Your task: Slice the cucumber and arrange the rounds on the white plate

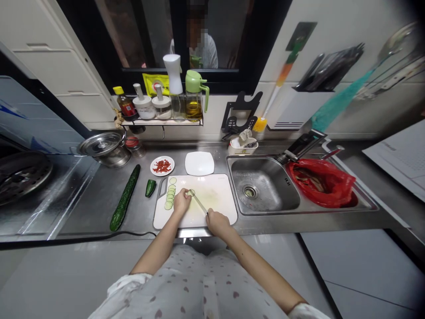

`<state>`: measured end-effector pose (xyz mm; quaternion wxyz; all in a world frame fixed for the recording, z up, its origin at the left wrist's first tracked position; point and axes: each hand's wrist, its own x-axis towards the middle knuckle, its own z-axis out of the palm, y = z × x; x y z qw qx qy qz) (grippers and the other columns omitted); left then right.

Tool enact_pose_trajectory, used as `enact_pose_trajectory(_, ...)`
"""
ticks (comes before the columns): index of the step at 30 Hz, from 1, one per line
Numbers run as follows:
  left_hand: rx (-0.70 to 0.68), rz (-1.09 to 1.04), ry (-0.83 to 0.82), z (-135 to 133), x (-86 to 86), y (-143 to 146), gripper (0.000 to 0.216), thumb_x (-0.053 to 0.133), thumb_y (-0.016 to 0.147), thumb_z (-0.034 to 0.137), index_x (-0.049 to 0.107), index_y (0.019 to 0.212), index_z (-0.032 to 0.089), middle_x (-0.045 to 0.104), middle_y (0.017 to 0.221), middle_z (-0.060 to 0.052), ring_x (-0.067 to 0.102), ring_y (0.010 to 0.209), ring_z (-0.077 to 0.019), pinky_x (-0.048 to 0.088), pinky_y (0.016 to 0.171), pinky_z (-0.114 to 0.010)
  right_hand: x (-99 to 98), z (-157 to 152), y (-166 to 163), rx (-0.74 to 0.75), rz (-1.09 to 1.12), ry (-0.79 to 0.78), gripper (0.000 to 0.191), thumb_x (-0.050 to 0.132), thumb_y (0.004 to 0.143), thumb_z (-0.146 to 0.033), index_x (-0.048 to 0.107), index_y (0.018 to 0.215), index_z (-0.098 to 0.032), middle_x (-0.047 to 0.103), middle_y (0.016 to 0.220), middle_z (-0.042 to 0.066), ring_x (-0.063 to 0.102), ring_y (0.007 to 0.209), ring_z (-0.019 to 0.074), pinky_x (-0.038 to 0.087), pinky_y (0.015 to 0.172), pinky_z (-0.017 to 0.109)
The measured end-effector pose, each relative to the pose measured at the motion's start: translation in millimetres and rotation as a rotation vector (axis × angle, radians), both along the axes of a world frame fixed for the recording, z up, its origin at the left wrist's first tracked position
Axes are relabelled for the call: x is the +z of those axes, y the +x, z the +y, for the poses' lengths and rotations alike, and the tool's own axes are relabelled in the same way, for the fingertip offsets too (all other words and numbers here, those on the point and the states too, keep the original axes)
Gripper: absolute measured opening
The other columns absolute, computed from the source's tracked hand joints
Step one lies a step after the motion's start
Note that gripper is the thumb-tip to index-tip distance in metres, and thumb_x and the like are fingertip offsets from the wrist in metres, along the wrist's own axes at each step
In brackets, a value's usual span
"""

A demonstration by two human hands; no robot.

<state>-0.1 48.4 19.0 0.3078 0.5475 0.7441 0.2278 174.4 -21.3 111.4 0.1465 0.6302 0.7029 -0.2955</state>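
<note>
Left hand (182, 201): clamped on cucumber piece (191, 192)
Right hand (218, 222): clamped on knife (200, 204)
Board (221, 191): right side bare, edge near sink (272, 179)

In our right hand (217, 222) we held a narrow knife (199, 204), its blade slanting leftward, its tip at a small green-edged cucumber piece (191, 192) held by our left hand (182, 201). Beside it, on the white cutting board (217, 188), we had pale, round cucumber slices (171, 193) overlapping in a row.
</note>
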Motion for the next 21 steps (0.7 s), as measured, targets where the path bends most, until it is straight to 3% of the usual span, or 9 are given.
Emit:
enact_pose_trajectory(10,0.003,0.018,-0.027,1,0.2,0,0.024,0.059,0.077,0.022,0.061,0.1,0.023,0.067,0.078,0.0,0.062,0.079,-0.0168,0.041,0.072,-0.025,0.5,-5,1,0.001,-0.006,0.006,0.031,0.032,0.094,-0.027,0.052,0.114,-0.014,0.067,0.104,0.018,0.063,0.1,0.0271,0.043,0.078,0.036)
enact_pose_trajectory(21,0.0,0.025,0.004,-2,4.1,1,0.023,0.059,0.077,0.023,0.062,0.099,0.022,0.067,0.077,0.0,0.062,0.077,-0.017,0.041,0.071,-0.025,17.5,10,8,0.086,-0.041,0.006,0.034,0.033,0.093,-0.025,0.053,0.117,-0.011,0.067,0.105,0.02,0.062,0.102,0.0293,0.043,0.079,0.038)
